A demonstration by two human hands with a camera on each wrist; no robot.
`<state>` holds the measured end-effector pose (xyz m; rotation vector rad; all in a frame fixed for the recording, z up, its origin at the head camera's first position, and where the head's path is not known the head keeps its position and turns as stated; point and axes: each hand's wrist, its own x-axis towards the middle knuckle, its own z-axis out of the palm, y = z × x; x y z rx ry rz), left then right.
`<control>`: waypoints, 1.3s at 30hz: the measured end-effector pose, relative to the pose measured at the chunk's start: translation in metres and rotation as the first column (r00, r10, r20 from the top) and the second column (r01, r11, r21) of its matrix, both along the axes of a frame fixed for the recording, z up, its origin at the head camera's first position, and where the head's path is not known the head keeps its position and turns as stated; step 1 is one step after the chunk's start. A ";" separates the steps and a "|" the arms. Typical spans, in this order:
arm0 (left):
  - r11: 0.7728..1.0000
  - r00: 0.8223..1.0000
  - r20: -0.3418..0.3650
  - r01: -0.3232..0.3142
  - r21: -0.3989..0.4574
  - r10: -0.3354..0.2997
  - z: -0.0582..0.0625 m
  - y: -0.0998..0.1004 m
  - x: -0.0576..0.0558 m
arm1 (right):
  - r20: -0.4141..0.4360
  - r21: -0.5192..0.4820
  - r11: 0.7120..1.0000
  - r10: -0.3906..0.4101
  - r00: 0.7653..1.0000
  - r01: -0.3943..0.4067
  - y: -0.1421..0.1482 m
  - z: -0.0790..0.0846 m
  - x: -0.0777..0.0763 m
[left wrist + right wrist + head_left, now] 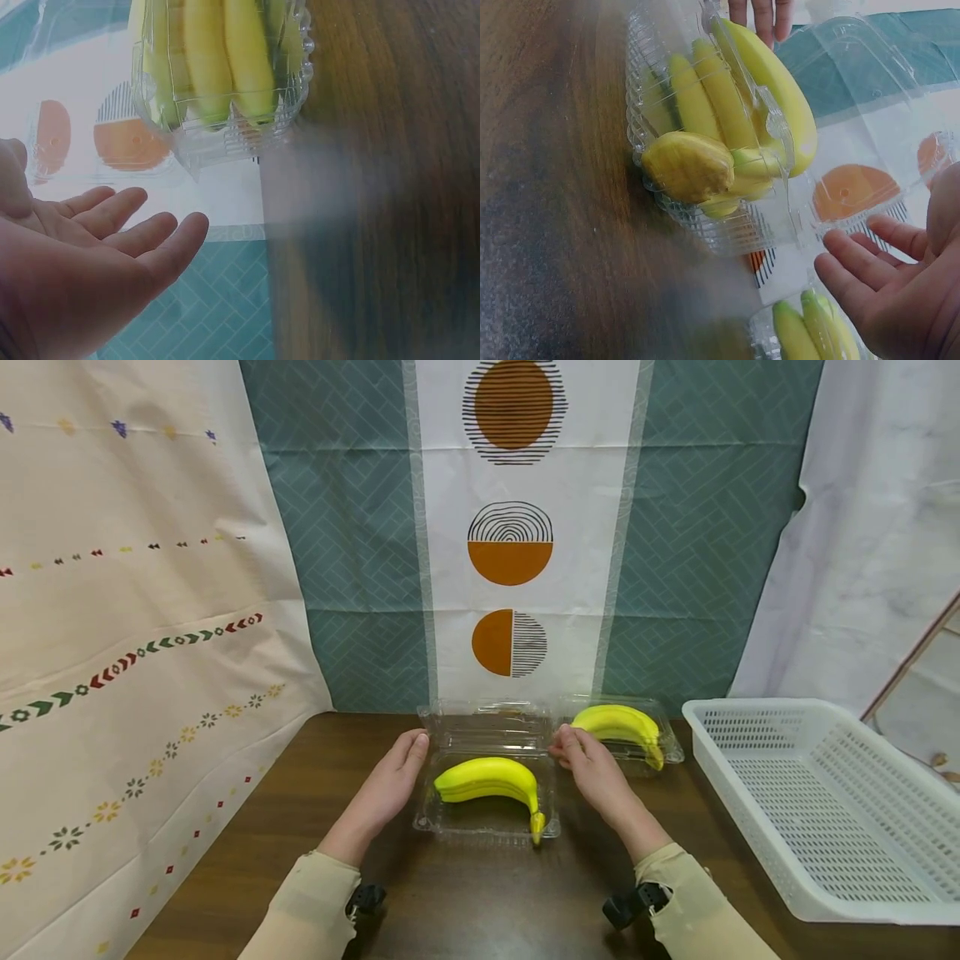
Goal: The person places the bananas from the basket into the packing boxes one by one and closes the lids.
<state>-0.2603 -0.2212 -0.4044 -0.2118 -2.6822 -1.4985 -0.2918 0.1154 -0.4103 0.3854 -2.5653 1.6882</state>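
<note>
A clear plastic clamshell container (487, 828) stands on the table in the head view, its lid (491, 727) raised at the back. Inside lies a bunch of yellow bananas (487, 779), its stem end poking past the front right corner. My left hand (390, 781) is beside the lid's left edge; in the left wrist view its fingers (161, 244) are loosely extended and hold nothing. Near the lid's right edge is my right hand (596, 772), fingers (847, 262) likewise loosely extended. Whether either hand touches the lid cannot be told.
Behind my right hand sits a second clear container (671, 752) with bananas (618, 724). A white perforated plastic basket (750, 827) stands at the right. Patterned cloths (360, 568) hang behind and at the sides of the brown wooden table (480, 902).
</note>
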 end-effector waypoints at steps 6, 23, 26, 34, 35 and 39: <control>1.000 1.000 0.014 -0.004 -0.011 0.004 0.002 -0.001 0.005 | 0.020 -0.044 0.998 0.039 0.999 -0.038 0.004 0.000 0.003; 1.000 0.996 0.088 0.016 0.000 -0.016 0.007 -0.005 0.017 | 0.051 0.013 0.994 0.109 0.993 -0.110 0.016 0.002 0.013; 1.000 0.995 0.103 0.016 -0.012 -0.015 0.007 -0.006 0.018 | 0.050 0.017 0.992 0.123 0.991 -0.124 0.018 0.000 0.015; 0.999 0.993 0.111 0.033 -0.017 -0.031 0.005 -0.009 0.020 | 0.029 0.051 0.990 0.130 0.991 -0.132 0.021 -0.002 0.020; 0.999 0.994 0.109 0.033 -0.013 -0.031 0.004 -0.009 0.020 | 0.030 0.053 0.990 0.131 0.991 -0.133 0.021 -0.002 0.020; 1.000 0.995 0.099 0.028 -0.005 -0.028 0.005 -0.009 0.021 | 0.039 0.061 0.989 0.131 0.991 -0.134 0.022 -0.002 0.024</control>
